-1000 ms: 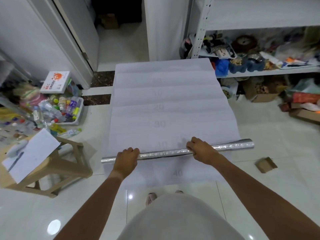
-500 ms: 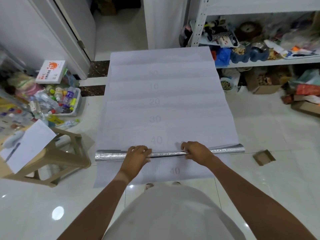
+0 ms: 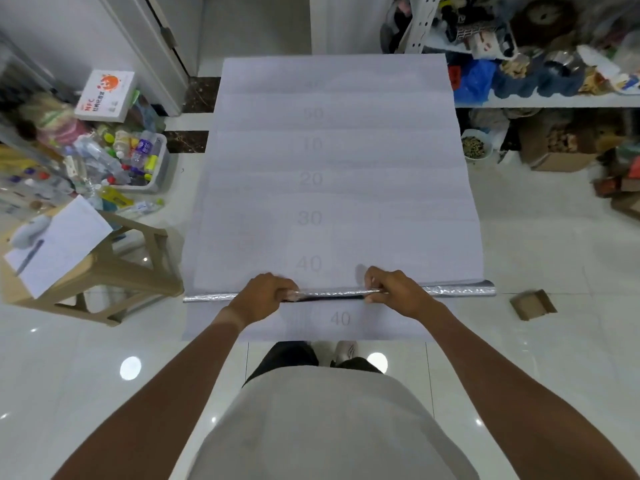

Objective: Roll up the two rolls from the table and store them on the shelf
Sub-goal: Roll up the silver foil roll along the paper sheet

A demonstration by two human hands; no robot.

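The room is evenly and brightly lit from overhead. Round lamp reflections glare on the glossy floor tiles point(image 3: 540, 244), with smaller sparkles near the lower edges. Soft, short shadows sit under the stool point(image 3: 114, 271). The wide lens bends straight lines outward toward the edges. The cluttered shelf point(image 3: 554, 98) looks slightly soft, and the printed numbers on the sheet point(image 3: 332, 188) read faint.

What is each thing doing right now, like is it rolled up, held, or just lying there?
silver roll: partly rolled, lying across the sheet, held near its middle
white numbered sheet: spread flat over the table
left hand: gripping the roll
right hand: gripping the roll
paper on stool: lying flat
bin of bottles: full, on the floor
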